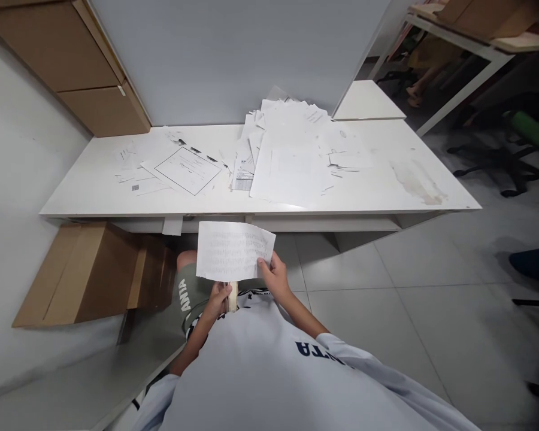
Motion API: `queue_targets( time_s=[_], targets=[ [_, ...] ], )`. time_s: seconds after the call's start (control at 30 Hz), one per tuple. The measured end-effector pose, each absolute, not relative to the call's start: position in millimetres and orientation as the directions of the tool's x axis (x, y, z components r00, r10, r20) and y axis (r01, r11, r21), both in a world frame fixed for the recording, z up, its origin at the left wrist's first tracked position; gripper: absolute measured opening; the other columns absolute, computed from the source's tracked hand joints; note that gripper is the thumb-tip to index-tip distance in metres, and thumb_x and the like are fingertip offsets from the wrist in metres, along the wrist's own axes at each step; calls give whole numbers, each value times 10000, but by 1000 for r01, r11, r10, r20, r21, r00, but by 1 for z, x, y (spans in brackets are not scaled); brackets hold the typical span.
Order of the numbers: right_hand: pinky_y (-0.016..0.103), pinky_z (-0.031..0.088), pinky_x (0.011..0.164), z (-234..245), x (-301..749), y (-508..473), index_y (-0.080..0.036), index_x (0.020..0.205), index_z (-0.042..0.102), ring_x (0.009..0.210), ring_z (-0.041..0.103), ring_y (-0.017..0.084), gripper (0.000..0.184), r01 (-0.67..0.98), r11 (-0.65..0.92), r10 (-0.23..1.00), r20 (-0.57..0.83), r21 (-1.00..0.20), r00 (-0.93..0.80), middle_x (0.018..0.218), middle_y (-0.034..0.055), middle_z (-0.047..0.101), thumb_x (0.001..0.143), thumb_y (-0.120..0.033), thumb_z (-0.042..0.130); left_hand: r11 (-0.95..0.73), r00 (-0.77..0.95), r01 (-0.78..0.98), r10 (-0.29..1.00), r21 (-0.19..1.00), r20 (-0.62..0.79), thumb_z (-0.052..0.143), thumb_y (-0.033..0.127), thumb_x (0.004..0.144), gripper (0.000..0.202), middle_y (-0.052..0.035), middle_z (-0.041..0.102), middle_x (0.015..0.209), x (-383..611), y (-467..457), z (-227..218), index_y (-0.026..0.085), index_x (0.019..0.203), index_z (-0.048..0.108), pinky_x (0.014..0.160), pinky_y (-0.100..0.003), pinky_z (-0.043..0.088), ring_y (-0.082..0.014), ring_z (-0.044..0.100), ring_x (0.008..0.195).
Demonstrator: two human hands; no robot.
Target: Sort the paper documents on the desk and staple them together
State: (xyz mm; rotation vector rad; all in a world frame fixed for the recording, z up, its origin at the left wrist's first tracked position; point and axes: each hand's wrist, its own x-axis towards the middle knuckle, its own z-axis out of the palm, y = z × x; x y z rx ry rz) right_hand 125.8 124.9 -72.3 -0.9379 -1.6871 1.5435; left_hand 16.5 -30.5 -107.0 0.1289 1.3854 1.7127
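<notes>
My right hand (276, 278) grips the right edge of a printed sheet of paper (231, 251), thumb on top. Rows of small marks cover the sheet, too fine to read. It is held over my lap, in front of the desk's edge. Just below the sheet, my left hand (218, 297) is closed around a narrow cream-coloured object (232, 297) with a brownish edge. The paper hides the upper end of that object, and its kind cannot be made out.
On the white desk (377, 185) lies a heap of papers (287, 161), with a bordered sheet (188, 170) and scraps to its left. Cardboard boxes stand below the desk (90, 275) and at the back left (85, 66). A grey panel (242, 60) rises behind. Wheeled chairs are at the right.
</notes>
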Motion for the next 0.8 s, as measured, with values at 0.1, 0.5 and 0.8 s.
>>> queue_targets(
  time_s=[0.1,0.5,0.8],
  targets=[
    [365,518,844,-76,125,124,-220,1087,648,970,649,247,316,73,40,875,0,-997,-484,1087,70,709,850,-408,557,22,-524,-603,743,797,-416,878,577,471,680,-21,613,746,16,-22,-104,194,952,587,616,-303,475,-165,592,673],
    [370,533,810,-82,121,125,-195,1134,626,970,657,264,372,177,58,865,-39,-983,-501,1093,97,710,859,-418,515,-68,-460,-618,839,783,-290,835,506,602,460,23,473,584,18,-12,-83,139,764,608,483,-231,299,-81,413,506],
    [399,507,931,-80,111,133,-208,1220,615,1075,637,272,412,177,62,864,-35,-982,-502,1165,98,688,862,-381,506,-110,-488,-644,821,757,-296,826,464,582,442,-33,585,790,8,-7,-85,157,793,589,513,-252,347,-95,469,562]
  ],
)
